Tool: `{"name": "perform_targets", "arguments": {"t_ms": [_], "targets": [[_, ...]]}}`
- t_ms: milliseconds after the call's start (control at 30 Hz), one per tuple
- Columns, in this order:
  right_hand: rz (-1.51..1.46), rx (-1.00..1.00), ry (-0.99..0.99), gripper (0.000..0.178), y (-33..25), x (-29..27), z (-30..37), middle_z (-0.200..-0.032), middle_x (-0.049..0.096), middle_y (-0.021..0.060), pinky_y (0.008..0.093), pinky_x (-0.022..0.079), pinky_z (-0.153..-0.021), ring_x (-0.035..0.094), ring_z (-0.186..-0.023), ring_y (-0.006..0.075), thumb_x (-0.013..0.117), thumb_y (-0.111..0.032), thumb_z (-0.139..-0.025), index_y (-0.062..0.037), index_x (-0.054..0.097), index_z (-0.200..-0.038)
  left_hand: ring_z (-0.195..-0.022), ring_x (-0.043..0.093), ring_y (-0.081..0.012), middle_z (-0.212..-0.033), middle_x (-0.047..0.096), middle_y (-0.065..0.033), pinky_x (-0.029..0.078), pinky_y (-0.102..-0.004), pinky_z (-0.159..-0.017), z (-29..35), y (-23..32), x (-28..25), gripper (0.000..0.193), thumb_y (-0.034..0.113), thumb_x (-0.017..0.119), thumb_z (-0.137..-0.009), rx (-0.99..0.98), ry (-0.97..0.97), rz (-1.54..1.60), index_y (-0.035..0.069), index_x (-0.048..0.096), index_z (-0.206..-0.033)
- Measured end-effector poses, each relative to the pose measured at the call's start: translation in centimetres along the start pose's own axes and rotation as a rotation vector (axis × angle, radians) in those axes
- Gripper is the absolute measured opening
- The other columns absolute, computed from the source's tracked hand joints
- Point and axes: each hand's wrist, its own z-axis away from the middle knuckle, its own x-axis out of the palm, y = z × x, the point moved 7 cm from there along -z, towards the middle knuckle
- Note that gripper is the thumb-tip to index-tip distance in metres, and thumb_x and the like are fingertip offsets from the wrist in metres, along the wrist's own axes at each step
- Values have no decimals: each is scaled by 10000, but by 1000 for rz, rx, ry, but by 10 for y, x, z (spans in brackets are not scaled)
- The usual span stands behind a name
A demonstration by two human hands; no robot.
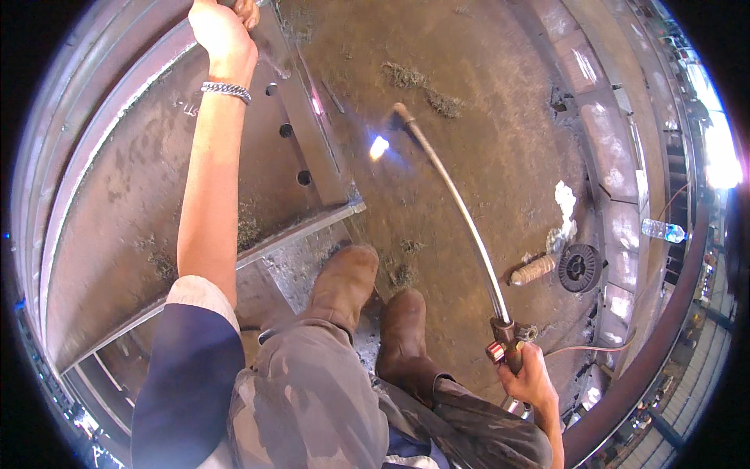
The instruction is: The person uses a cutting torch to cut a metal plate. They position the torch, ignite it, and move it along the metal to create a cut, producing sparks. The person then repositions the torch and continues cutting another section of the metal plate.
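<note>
1. A broad, brown-stained steel floor (484,70) spreads beneath a worker, ringed on the right by a curved, segmented metal wall (598,133).
2. To the left lies a large steel panel (125,203), a strip with three dark round holes along its inner side.
3. The worker's camouflage trousers (305,391) fill the lower foreground, above two worn brown boots (348,277).
4. A long torch (472,225) with a silver tube reaches from the lower right toward the middle of the floor, its bent, brownish tip near the surface.
5. The right hand (529,379) grips the torch at its handle end, fingers wrapped tight, just below the valves.
6. The left hand (223,31), a chain bracelet (226,91) at its wrist, is cut by the upper edge; the fingers appear curled, but whether they hold anything cannot be told.
7. A dark, ribbed disc (580,268) lies by the right wall, beside a brown wrapped cylinder (533,270).
8. A clear bottle (662,230) lies farther right.
9. A blue-white glow (379,148) burns just off the torch's tip.
</note>
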Motion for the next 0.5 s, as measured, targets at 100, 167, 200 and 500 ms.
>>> {"name": "perform_targets", "arguments": {"t_ms": [100, 167, 200, 500], "targets": [[-38, -89, 29, 177, -21, -4, 2, -744, 563, 189, 462, 445, -638, 541, -679, 413, 651, -19, -691, 3, 532, -819, -371, 241, -125, -474, 295, 12, 207, -290, -367, 22, 18, 16, 392, 241, 524, -896, 175, 305, -337, 138, 356, -557], [-73, -122, 13, 203, -34, -2, -1, -746, 556, 190, 457, 450, -643, 549, -683, 408, 656, -20, -684, 7, 538, -846, -457, 240, -125, -507, 257, -5, 206, -293, -457, 28, 24, 43, 391, 232, 408, -927, 134, 219, -471, 101, 317, -570], [-62, -136, 12, 217, -40, -2, -2, -746, 552, 191, 454, 452, -645, 552, -685, 406, 659, -20, -681, 9, 541, -860, -457, 249, -127, -510, 266, -7, 215, -293, -455, 32, 27, 50, 378, 229, 408, -933, 139, 229, -469, 94, 335, -587], [-20, -144, -147, 413, -60, 5, -3, -929, 591, 230, 466, 487, -678, 611, -767, 440, 640, -18, -729, 12, 495, -1114, -446, 283, -138, -536, 329, -24, 269, -301, -453, 37, 28, 58, 266, 209, 397, -953, 173, 286, -470, 64, 412, -730]]}}
